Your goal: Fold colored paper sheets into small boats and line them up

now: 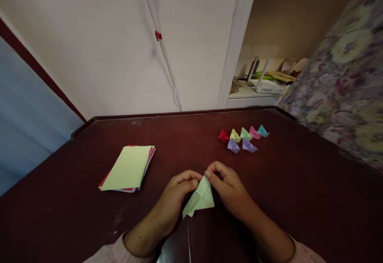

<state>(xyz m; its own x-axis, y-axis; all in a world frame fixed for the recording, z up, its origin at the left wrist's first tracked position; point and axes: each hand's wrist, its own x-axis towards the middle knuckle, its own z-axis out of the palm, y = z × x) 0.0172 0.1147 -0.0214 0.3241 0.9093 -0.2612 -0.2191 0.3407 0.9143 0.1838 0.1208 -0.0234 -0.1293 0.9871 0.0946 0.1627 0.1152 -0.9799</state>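
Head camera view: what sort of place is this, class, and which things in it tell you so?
Probably a room in a home. The signs are the floral fabric hanging at the right, the white router with upright antennas, and the dark red table against the wall.

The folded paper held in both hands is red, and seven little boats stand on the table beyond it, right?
Not red: the head view shows the folded paper is pale green. The left hand and right hand do hold it, and seven boats stand on the table beyond.
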